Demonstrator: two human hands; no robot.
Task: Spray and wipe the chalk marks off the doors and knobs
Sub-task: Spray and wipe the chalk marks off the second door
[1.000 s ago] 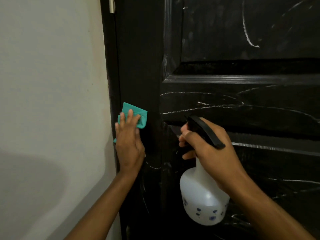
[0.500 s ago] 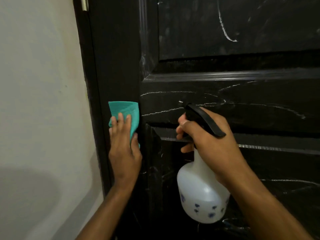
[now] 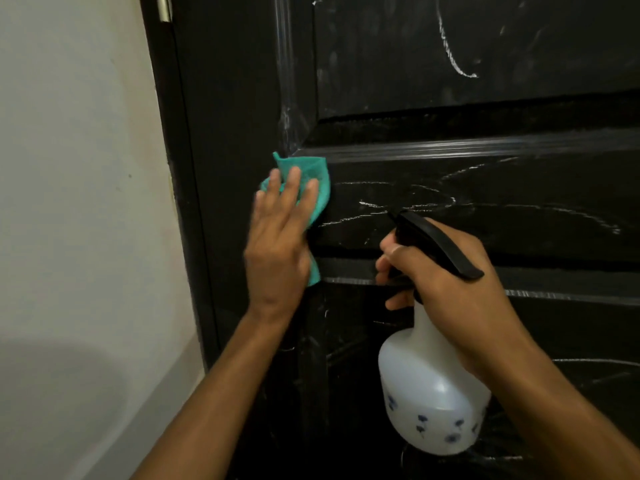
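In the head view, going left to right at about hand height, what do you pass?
White wall → black door frame → left hand pressing the teal cloth on the door → chalk scribbles → right hand gripping the spray bottle.

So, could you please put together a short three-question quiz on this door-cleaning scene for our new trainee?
1. True or false: the left hand presses the green cloth flat against the black door.
2. Which does the right hand grip? A) a sponge B) the spray bottle C) a door knob
3. Fill in: the chalk marks nearest the cloth lie on the rail to its ____ in the picture.

Key:
1. True; the fingers are straight on the cloth.
2. B; it grips the neck under the black trigger head.
3. Right.
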